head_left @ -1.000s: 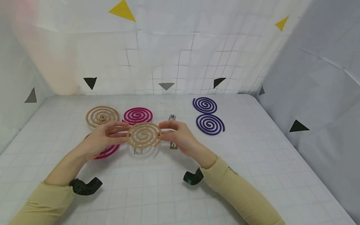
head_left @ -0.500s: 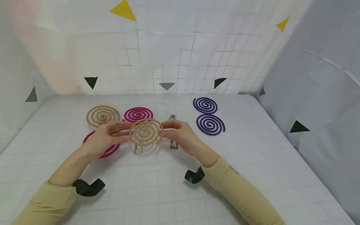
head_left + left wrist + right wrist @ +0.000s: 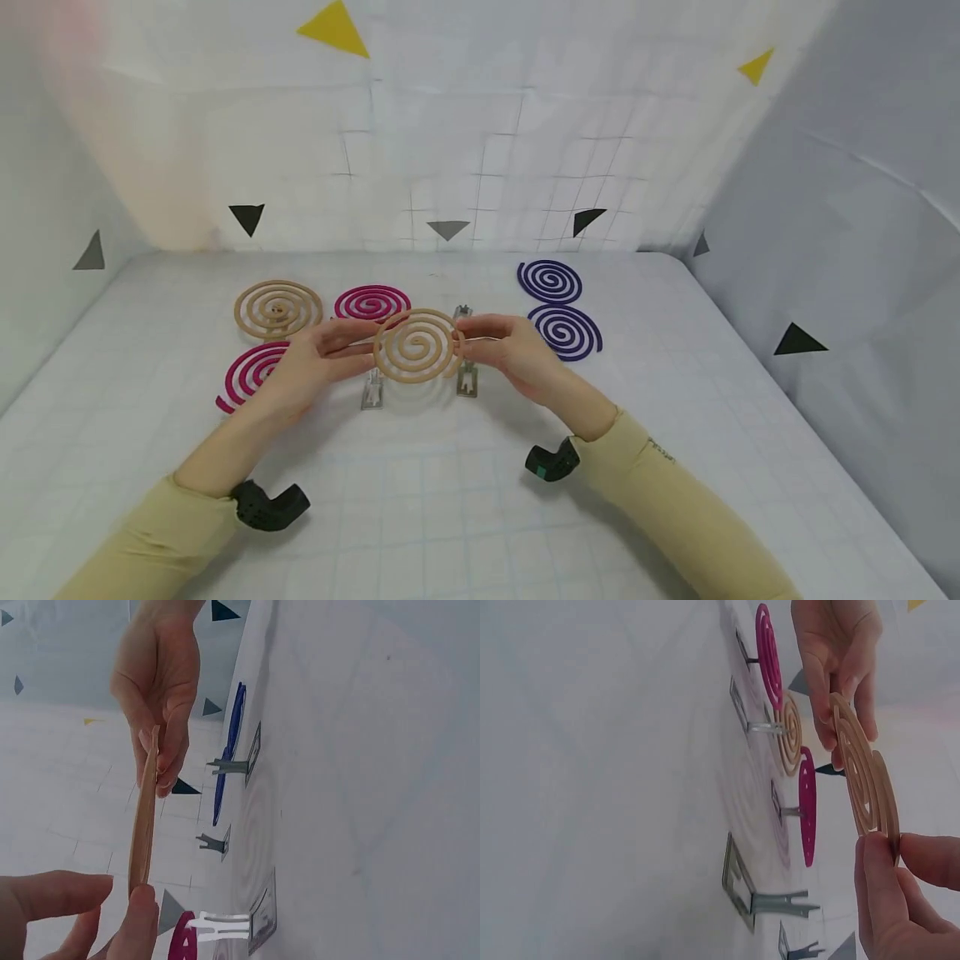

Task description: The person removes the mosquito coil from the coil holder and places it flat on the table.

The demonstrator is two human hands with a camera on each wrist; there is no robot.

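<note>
A tan mosquito coil (image 3: 417, 343) is held up off the table by both hands, tilted toward the head camera. My left hand (image 3: 315, 362) pinches its left edge between thumb and fingers. The opposite edge is pinched by my right hand (image 3: 517, 354). Below the coil stand small metal coil stands: one at front left (image 3: 372, 392), one at front right (image 3: 467, 382), and a farther stand (image 3: 462, 312) partly behind my right fingers. In the right wrist view, the forked prongs of a bare stand (image 3: 784, 902) point up from its flat base.
Another tan coil (image 3: 278, 310) and a pink coil (image 3: 372, 302) rest raised on stands at the back left. A nearer pink coil (image 3: 240, 375) is partly covered by my left hand. Two purple coils (image 3: 550, 281) lie at the back right. White sheets wall the table.
Both hands have moved right, carrying the tan coil a little right and farther back. More of the near-left pink coil now shows beside my left hand.
</note>
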